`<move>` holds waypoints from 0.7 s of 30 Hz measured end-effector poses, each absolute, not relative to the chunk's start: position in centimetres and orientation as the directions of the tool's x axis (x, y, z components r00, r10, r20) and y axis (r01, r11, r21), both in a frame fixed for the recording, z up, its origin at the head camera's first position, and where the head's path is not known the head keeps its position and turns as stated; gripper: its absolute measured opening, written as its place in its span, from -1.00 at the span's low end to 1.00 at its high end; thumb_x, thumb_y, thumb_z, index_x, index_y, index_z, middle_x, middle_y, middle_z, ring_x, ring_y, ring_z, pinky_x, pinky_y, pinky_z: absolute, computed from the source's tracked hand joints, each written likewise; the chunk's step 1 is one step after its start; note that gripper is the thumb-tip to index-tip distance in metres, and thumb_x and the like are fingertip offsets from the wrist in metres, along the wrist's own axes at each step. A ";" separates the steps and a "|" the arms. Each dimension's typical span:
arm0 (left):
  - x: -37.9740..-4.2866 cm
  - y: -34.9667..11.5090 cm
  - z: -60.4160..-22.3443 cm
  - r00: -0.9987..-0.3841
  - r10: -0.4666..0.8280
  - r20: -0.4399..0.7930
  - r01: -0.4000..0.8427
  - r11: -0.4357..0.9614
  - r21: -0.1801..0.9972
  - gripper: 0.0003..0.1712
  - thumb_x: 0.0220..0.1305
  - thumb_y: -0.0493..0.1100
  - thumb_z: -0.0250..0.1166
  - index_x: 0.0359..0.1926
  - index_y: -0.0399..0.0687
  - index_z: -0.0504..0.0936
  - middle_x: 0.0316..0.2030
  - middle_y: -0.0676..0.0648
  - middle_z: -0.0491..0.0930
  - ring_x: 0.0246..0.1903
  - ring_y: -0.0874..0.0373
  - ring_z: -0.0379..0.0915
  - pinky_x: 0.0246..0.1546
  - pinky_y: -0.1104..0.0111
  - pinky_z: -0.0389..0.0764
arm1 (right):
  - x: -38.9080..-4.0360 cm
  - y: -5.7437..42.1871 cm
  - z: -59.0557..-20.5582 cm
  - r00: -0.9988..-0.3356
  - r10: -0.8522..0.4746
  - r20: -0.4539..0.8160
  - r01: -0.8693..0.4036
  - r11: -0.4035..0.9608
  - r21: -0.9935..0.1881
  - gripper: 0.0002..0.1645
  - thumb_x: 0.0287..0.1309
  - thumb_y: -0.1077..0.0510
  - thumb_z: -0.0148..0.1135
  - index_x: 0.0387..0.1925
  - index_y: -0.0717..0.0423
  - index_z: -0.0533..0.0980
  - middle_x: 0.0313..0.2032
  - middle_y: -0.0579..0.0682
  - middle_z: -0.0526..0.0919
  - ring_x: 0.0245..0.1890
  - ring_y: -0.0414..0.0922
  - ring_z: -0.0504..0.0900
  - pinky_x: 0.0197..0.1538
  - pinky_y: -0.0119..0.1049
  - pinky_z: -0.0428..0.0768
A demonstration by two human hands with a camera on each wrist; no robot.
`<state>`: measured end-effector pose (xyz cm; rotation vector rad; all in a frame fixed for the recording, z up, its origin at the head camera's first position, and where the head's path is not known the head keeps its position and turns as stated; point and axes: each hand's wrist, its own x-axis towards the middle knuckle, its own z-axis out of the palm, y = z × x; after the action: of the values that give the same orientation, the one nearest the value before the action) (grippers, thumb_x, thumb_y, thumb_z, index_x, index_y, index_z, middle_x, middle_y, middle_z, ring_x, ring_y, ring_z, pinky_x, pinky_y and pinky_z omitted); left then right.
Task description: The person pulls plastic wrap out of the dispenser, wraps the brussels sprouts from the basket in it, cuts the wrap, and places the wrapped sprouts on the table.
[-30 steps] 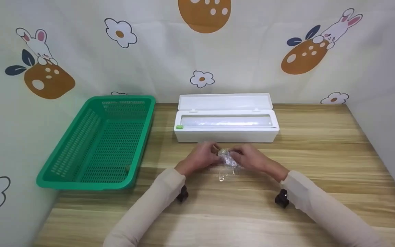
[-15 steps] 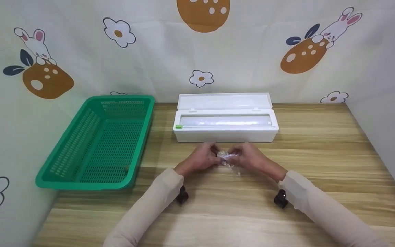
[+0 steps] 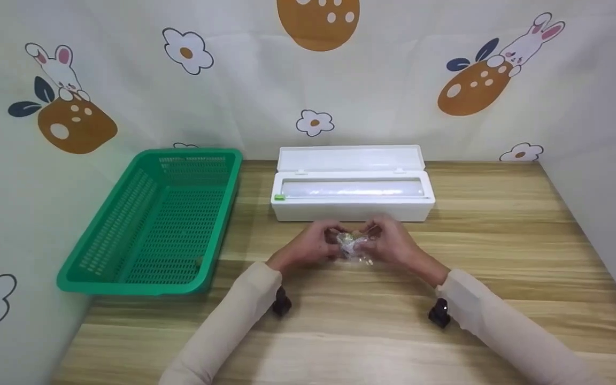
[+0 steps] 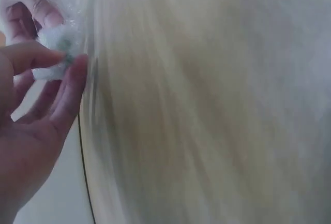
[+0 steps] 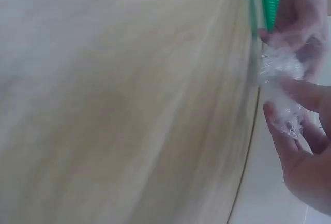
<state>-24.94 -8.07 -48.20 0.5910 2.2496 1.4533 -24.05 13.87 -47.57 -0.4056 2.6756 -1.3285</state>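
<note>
A small lump wrapped in crinkled clear cling film point(image 3: 347, 245) is held between both hands over the table, just in front of a white box. My left hand point(image 3: 312, 243) grips its left side with thumb and fingers. From the right, my right hand point(image 3: 392, 243) pinches the film. In the left wrist view the wrapped lump point(image 4: 59, 50) shows a pale green patch through the layers; what lies inside cannot be told. Loose film point(image 5: 289, 120) bunches between the right hand's thumb and fingers in the right wrist view.
Behind the hands stands the white cling film dispenser point(image 3: 353, 212), its lid point(image 3: 351, 159) raised, with a film roll point(image 3: 353, 189) inside and a green slider point(image 3: 279, 197) at left. A green plastic basket point(image 3: 223, 214) sits at left, a small brownish thing point(image 3: 199, 262) near its front right corner.
Loose film that hung toward the table's front is now gathered up closer to the lump. Both hands have shifted slightly, fingers moving around it. The basket and dispenser have stayed put.
</note>
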 end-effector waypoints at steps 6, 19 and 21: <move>-24.9 -8.2 -47.7 -0.868 0.493 -0.057 0.179 0.419 0.890 -0.35 0.09 -0.12 0.53 0.23 -0.03 0.59 0.12 -0.08 0.55 0.12 0.05 0.42 0.20 0.14 0.49 | -23.8 13.8 -47.8 -0.958 -0.279 -0.062 -0.095 0.515 -0.852 -0.71 0.09 0.02 0.49 -0.39 0.18 0.66 -0.50 0.09 0.71 -0.64 -0.09 0.60 -0.58 -0.26 0.62; -25.0 -8.4 -47.8 -0.941 0.330 -0.075 0.023 0.285 0.958 -0.47 0.17 -0.31 0.40 0.18 -0.26 0.53 -0.01 -0.22 0.64 -0.10 0.13 0.58 -0.07 0.41 0.65 | -23.3 13.5 -47.1 -0.934 -0.356 0.020 -0.140 0.315 -0.939 -0.58 0.15 0.30 0.38 0.06 0.26 0.57 0.04 0.23 0.67 0.01 0.03 0.69 0.03 -0.40 0.68; -25.0 -8.5 -47.7 -0.939 0.334 -0.080 0.014 0.269 0.963 -0.52 0.15 -0.31 0.41 0.11 -0.29 0.56 -0.02 -0.23 0.65 -0.10 0.13 0.60 -0.05 0.39 0.66 | -23.4 13.4 -47.1 -0.942 -0.334 0.046 -0.165 0.338 -0.926 -0.65 0.12 0.27 0.41 -0.03 0.24 0.61 -0.06 0.19 0.71 -0.10 -0.04 0.69 -0.04 -0.43 0.68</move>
<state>-25.02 -8.54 -47.73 0.3207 2.2757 1.7223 -23.36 13.44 -47.12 -0.4590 2.4420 -1.6624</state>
